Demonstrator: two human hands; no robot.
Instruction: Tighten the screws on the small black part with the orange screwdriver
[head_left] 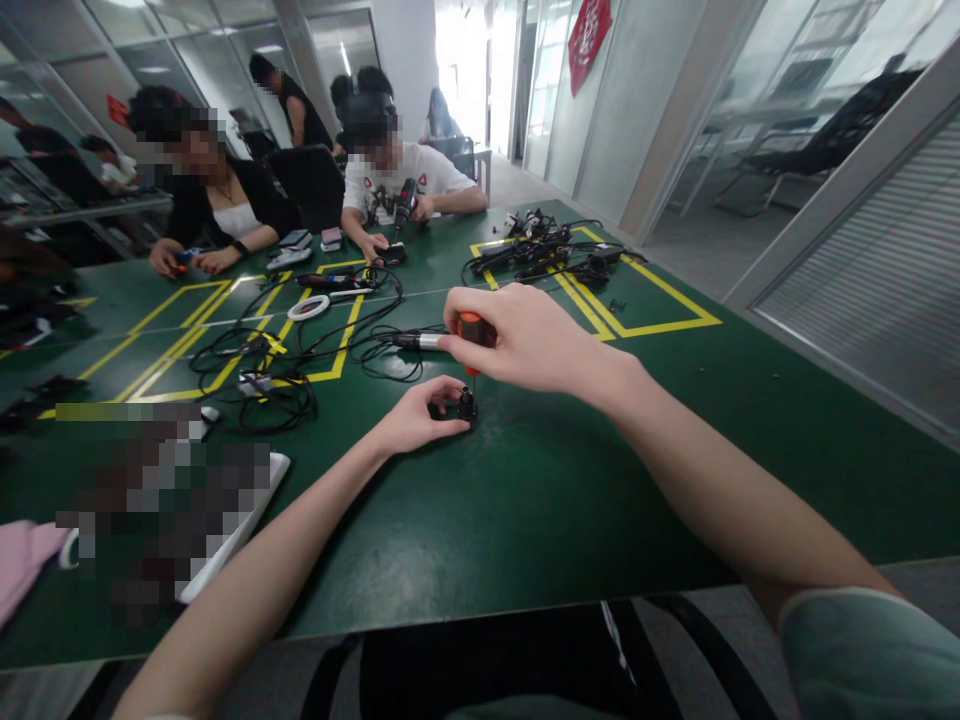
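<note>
My right hand (525, 338) is closed around the orange handle of a screwdriver (470, 330), held upright with its tip pointing down into a small black part (465, 407) on the green table (525, 500). My left hand (420, 415) pinches that small black part and steadies it against the tabletop. The two hands sit close together at the table's middle, the right one just above the left.
Tangled black cables (255, 370) and a ring-shaped piece (308, 307) lie to the left over yellow floor-tape lines. More black devices and cords (547, 250) are piled at the far right. Two other people sit across the table; one holds a power drill (405, 203).
</note>
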